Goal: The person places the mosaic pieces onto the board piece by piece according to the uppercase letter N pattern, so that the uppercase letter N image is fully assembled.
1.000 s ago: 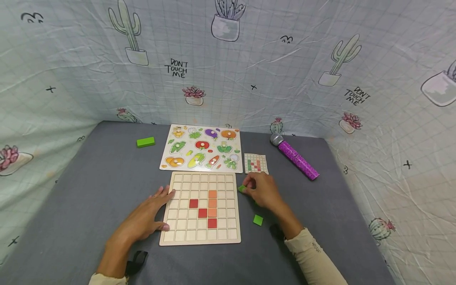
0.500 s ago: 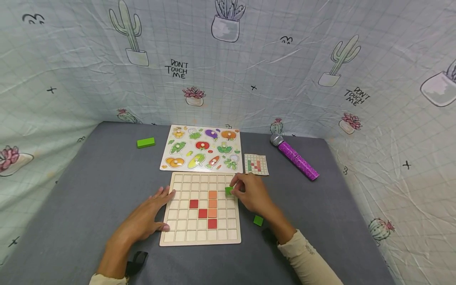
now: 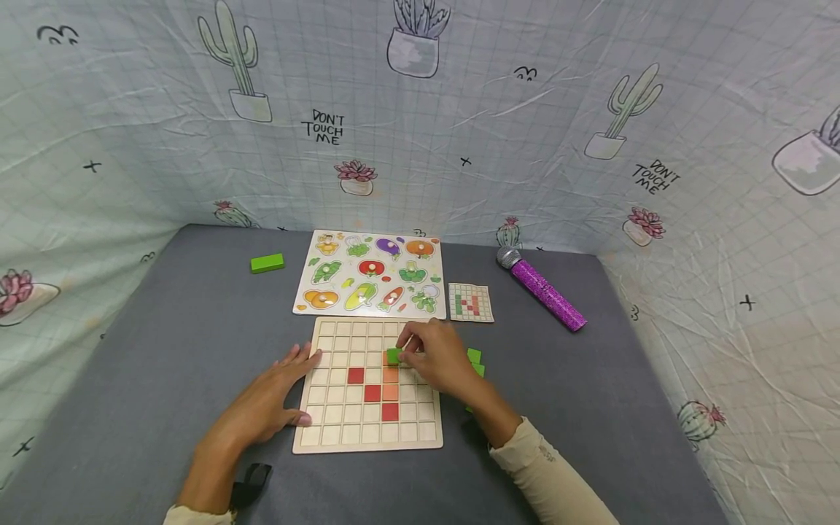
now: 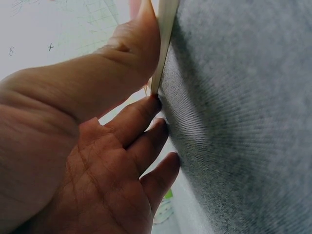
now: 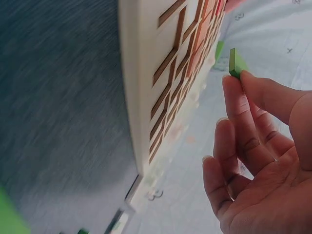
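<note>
A wooden grid board lies on the grey table, with several red and orange square tiles set in its cells. My right hand pinches a green square tile between thumb and fingertips; in the right wrist view the tile is held up off the board. My left hand rests at the board's left edge, thumb and fingers spread along it. In the left wrist view the left hand touches the board's side edge. Beside the board's right edge lie green tiles, partly hidden behind my right hand and wrist.
Behind the board lies a vegetable puzzle board. To its right is a small pattern card. A purple glitter microphone lies at the far right, and a green block at the far left. A printed cloth hangs behind.
My right hand has moved left with the green tile, from beside the board to above its orange tiles. Green tiles at the right now show more. The left hand has not moved.
</note>
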{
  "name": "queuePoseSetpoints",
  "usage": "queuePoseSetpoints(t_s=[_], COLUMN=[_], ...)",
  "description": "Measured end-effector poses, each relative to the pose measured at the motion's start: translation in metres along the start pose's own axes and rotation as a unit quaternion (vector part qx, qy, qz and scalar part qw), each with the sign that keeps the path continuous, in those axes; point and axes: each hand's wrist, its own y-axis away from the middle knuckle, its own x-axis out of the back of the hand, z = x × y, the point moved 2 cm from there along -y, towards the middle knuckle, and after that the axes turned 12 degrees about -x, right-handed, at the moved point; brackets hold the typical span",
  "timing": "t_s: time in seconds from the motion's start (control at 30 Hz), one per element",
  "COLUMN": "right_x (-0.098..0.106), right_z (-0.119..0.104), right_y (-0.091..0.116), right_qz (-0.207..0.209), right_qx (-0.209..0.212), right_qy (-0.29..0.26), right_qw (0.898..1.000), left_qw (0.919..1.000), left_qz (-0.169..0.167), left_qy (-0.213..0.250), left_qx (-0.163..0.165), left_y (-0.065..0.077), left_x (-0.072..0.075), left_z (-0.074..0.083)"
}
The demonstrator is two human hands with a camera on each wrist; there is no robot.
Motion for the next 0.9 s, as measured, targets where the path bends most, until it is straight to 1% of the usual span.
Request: queuePoseSetpoints(t_s=[0.1, 0.37, 0.57, 0.77, 0.9], right_x=[-0.005, -0.018, -0.027, -0.036, -0.041], right_z=[-0.006, -0.024, -0.032, -0.038, -0.042], right_y=[-0.003, -0.010, -0.017, -0.023, -0.028], right_qz=[-0.006, -0.033, -0.061, -0.064, -0.071], right_qx=[0.001, 0.002, -0.010, -0.015, -0.019], right_qy=[0.006, 0.000, -0.010, 0.008, 0.009], right_qw=[1.000, 0.999, 0.998, 0.998, 0.997], left_qw=[1.0000, 1.0000, 0.9999, 0.9999, 0.9999], left_qz=[0.003, 0.005, 0.000, 0.000, -0.002], left_qy=[0.003, 0.004, 0.010, 0.009, 0.010], left_qx=[-0.002, -0.004, 0.003, 0.005, 0.007], left_y=[0.000, 0.000, 0.001, 0.001, 0.001], left_x=[0.000, 0.000, -0.001, -0.001, 0.000], left_z=[-0.001, -0.002, -0.002, -0.003, -0.003])
